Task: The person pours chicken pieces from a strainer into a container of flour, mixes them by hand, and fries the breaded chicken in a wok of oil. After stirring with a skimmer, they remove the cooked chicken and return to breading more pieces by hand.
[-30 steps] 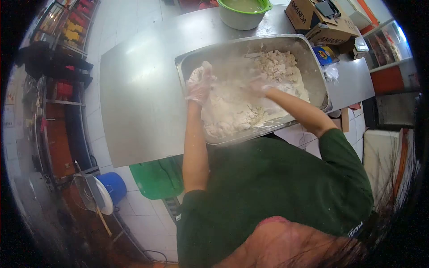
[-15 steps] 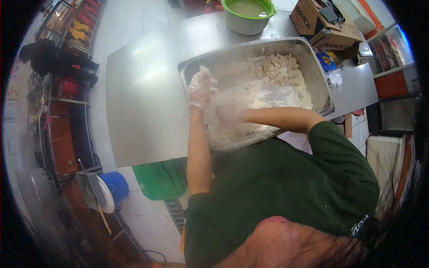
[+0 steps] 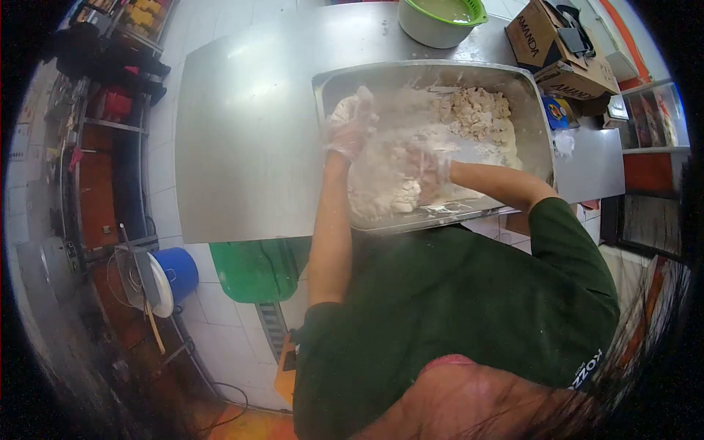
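A large metal tray (image 3: 543, 125) on the table holds loose white flour (image 3: 469, 150) and lumpy flour-coated pieces. My left hand (image 3: 350, 130), in a clear floury glove, is at the tray's left end with its fingers drawn in around a pale mass I cannot make out. Toward the tray's near side, my right hand (image 3: 429, 172), also gloved, dips into the flour. Motion and drifting dust smear its fingers. Coated pieces (image 3: 403, 196) lie just left of it. A heap of coated pieces (image 3: 480, 114) sits in the far right corner.
Behind the tray stands a pale tub with a green strainer (image 3: 440, 26) and cloudy liquid. Cardboard boxes (image 3: 557, 51) and a blue packet (image 3: 559, 114) are at the right. A green bin (image 3: 253, 271) stands below the table, and a person in dark clothes (image 3: 110, 59) is far left.
My right hand has moved right, away from my left hand, uncovering coated pieces near the front wall. The view has shifted, and dust still hangs over the tray.
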`<control>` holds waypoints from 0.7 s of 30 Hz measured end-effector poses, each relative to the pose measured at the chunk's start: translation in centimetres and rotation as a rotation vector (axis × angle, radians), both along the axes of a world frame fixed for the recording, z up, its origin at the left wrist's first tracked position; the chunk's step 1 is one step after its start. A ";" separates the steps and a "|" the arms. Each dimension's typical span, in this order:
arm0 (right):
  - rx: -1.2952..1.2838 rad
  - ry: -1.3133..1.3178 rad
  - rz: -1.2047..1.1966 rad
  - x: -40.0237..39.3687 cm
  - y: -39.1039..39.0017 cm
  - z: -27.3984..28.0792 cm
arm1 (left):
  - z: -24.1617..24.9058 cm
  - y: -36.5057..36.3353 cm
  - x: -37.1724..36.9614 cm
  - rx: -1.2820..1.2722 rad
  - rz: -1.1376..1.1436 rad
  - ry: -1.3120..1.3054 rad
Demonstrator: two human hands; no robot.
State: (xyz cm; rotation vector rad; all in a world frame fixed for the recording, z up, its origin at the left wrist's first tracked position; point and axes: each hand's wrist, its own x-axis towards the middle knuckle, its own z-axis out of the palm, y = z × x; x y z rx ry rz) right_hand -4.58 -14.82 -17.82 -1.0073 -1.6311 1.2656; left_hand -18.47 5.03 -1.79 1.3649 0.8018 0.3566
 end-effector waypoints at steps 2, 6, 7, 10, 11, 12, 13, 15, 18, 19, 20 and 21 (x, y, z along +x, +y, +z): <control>0.297 -0.533 -0.133 -2.3 3.2 -1.4 | -1.3 0.7 0.1 -0.011 0.014 0.004; 0.273 -0.521 -0.260 -5.6 5.7 -2.2 | -0.4 0.7 -0.1 0.172 -0.054 0.070; -0.046 0.016 -0.233 -6.2 5.7 -2.2 | 1.6 0.1 -0.3 0.123 -0.052 0.147; 0.460 -1.016 -0.134 -6.0 6.3 4.6 | 0.6 0.2 -0.2 0.006 -0.062 0.099; 0.465 -1.018 -0.134 -5.9 6.5 4.0 | 0.0 0.4 -0.1 0.009 -0.060 0.097; 0.377 -1.037 -0.100 -5.9 6.8 3.1 | -0.6 0.6 0.0 0.006 -0.054 0.122; 0.291 -1.057 -0.066 -5.9 7.4 3.5 | -0.3 0.6 0.0 0.005 -0.048 0.143; 0.199 -0.870 -0.139 -5.3 7.3 4.6 | 0.3 0.3 -0.1 0.000 -0.035 0.114; -0.015 -0.676 -0.223 -4.3 7.9 9.1 | 0.1 0.5 0.1 0.000 -0.012 0.081; -0.146 -0.662 -0.248 -3.9 7.8 11.1 | -0.3 0.4 0.0 0.002 -0.011 0.089; -0.293 -0.499 -0.197 -3.0 7.1 14.4 | 0.2 0.2 -0.2 -0.005 -0.007 0.088; -0.292 -0.504 -0.196 -1.6 6.7 13.7 | 1.5 0.0 -0.3 -0.014 -0.015 0.154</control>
